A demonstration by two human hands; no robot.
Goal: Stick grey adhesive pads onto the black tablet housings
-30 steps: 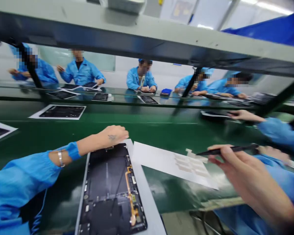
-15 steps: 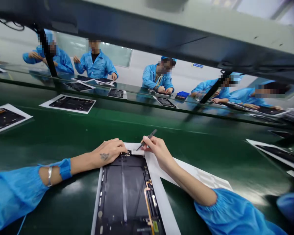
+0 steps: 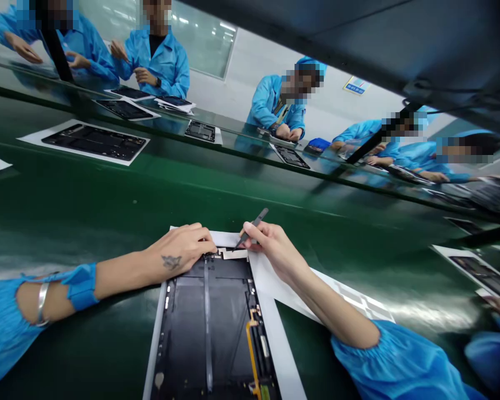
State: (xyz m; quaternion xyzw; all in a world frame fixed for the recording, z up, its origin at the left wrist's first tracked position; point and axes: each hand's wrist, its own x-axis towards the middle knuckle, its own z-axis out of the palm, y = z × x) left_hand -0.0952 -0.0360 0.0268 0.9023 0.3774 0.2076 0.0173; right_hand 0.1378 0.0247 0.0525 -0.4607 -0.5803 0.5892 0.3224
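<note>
Tablet housing (image 3: 208, 328) under left hand (image 3: 179, 247), right hand (image 3: 273, 247) pinching tweezers (image 3: 252, 228)

Legible markings: none
The wall sign (image 3: 355, 85) has blue and white panels; its lettering is too small to read

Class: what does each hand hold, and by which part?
The right hand pinches black tweezers around their middle, between thumb and fingers. The left hand seems empty, resting on the open tablet's edge.
</note>
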